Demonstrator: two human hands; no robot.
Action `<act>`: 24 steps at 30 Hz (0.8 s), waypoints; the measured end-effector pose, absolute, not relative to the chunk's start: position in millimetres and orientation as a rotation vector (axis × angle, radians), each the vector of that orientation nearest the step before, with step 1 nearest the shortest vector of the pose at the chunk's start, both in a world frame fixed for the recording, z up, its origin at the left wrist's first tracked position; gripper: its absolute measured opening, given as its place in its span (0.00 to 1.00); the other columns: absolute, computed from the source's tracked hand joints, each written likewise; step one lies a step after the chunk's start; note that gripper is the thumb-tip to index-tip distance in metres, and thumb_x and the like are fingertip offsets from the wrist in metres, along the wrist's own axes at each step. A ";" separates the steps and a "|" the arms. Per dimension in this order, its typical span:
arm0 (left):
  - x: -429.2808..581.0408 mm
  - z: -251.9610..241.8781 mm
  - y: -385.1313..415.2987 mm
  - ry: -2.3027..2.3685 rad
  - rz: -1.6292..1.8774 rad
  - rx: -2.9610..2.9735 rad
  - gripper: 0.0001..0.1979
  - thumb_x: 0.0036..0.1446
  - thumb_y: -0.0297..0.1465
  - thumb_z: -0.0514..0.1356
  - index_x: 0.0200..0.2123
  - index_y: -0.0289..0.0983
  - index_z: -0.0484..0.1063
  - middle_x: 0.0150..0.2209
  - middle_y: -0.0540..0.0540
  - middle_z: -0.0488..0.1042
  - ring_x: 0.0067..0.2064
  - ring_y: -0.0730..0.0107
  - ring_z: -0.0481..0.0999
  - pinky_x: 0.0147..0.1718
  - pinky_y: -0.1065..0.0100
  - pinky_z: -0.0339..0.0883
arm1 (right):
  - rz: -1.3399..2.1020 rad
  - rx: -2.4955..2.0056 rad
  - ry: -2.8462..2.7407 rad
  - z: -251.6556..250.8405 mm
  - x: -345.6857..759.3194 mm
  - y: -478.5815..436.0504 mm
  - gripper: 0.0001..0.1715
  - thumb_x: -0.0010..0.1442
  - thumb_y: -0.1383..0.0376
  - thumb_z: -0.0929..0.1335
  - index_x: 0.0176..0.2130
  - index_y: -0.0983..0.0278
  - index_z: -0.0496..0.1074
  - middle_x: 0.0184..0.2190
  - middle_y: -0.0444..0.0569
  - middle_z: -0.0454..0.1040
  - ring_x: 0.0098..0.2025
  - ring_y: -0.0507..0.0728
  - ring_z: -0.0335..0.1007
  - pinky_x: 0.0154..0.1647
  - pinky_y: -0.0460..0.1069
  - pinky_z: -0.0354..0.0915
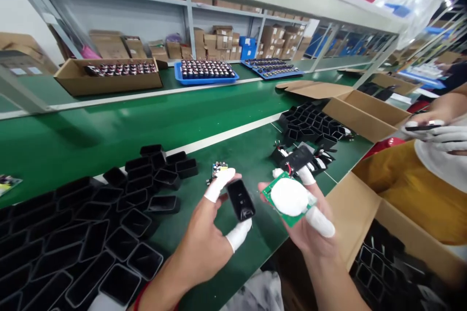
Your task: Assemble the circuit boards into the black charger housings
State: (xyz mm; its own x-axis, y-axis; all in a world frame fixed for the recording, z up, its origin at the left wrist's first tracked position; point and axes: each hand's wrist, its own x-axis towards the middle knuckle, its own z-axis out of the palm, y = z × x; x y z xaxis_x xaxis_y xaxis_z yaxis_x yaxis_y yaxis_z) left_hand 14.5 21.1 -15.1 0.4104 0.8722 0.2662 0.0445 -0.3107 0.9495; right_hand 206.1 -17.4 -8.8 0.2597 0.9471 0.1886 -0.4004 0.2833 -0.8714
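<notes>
My left hand, with white finger cots on some fingers, grips a small black plastic case whose open side faces me. Just beyond its fingertips a small circuit board with parts on it lies on the table. My right hand, also in finger cots, holds a green circuit board with a round white piece on its face. Behind that hand a flat black part with red wires shows; whether it joins the green board I cannot tell.
Many open black cases cover the left of the green table, and more stand at the back right. A carton of black cases is at right. Blue trays of components line the far side. A co-worker's gloved hands hold something black.
</notes>
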 end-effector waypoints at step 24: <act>2.6 -4.4 27.3 0.785 0.920 1.546 0.20 0.58 0.26 0.62 0.52 0.42 0.63 0.52 0.43 0.74 0.54 0.61 0.77 0.52 0.62 0.74 | 0.808 -0.989 -0.915 -3.1 165.9 -22.3 0.54 0.50 0.46 0.77 0.68 0.49 0.56 0.54 0.55 0.75 0.61 0.74 0.68 0.61 0.72 0.64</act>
